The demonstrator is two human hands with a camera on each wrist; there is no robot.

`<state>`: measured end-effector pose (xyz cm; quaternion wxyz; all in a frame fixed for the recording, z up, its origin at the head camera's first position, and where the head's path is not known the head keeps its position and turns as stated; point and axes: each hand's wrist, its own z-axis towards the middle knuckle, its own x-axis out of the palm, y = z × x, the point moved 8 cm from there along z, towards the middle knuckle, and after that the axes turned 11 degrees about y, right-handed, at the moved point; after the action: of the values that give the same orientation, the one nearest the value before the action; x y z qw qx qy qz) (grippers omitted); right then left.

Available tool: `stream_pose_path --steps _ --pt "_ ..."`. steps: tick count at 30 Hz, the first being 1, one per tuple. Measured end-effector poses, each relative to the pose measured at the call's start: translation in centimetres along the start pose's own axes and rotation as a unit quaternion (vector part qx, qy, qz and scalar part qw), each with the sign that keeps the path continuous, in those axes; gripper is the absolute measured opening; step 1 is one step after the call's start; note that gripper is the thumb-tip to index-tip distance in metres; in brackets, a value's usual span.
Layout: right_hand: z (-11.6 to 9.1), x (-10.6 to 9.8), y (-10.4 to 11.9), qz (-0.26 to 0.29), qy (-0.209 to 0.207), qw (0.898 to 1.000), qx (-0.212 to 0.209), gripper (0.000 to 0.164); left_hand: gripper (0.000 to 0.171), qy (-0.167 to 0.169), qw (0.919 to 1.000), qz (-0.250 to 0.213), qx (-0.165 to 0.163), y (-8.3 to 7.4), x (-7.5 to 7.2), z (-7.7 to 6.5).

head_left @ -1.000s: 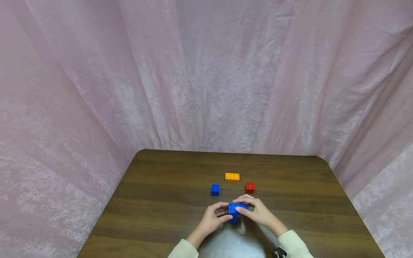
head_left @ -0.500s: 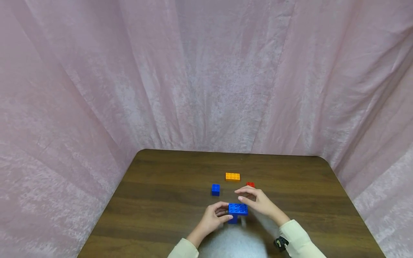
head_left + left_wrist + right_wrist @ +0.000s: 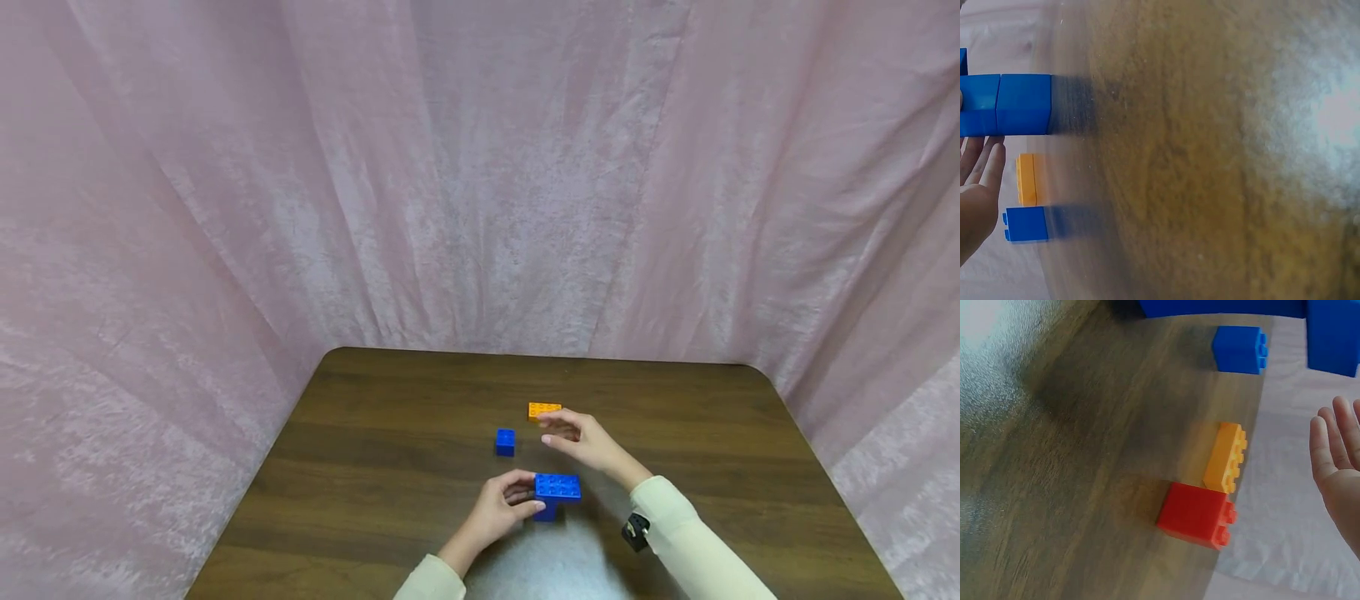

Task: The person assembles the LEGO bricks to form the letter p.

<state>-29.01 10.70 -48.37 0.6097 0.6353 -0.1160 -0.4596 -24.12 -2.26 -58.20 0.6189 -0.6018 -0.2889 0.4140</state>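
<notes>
My left hand (image 3: 498, 510) holds a blue toy brick stack (image 3: 557, 486) from its left side, thumb in front and fingers behind. A long studded brick tops the stack and overhangs to the right of a narrower blue base. Holding nothing, my right hand (image 3: 592, 446) hovers beyond the stack with loosely bent fingers, partly covering the orange brick (image 3: 536, 410) in the head view. That hand hides the red brick, which the right wrist view shows as a red brick (image 3: 1191, 512) beside the orange one. A small blue brick (image 3: 506, 443) sits to their left.
The loose bricks lie on a brown wooden table (image 3: 375, 467) with rounded far corners. Pink curtains (image 3: 480, 183) hang behind and at both sides. A black wrist device (image 3: 636, 532) is strapped at the right cuff.
My right hand has let go of the stack and moved away, forward over the red brick and towards the orange one. The left hand keeps its hold in place.
</notes>
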Motion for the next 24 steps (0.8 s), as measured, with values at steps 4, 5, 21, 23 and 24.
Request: stream_pose_path --steps 4,5,21,23,24 --pt "1.0 0.1 -1.4 0.015 0.015 1.000 0.006 0.035 0.029 0.001 1.0000 -0.006 0.000 0.1 0.0 0.1" --pt "1.2 0.2 -2.0 0.018 0.019 1.000 0.010 0.036 0.029 0.001 1.0000 -0.009 0.000 0.1 0.0 0.1" --pt "4.9 3.0 -7.2 0.022 0.119 0.992 0.023 0.049 0.027 0.008 0.9996 -0.024 0.012 -3.4 0.4 -0.7" --pt "5.0 3.3 -7.6 0.019 0.122 0.992 0.035 0.050 0.027 0.008 0.9996 -0.024 0.009 -3.5 0.3 -0.7" --pt "5.1 3.4 -7.9 0.018 0.121 0.992 0.038 0.050 0.027 0.008 0.9997 -0.022 0.008 -3.5 0.3 -0.7"
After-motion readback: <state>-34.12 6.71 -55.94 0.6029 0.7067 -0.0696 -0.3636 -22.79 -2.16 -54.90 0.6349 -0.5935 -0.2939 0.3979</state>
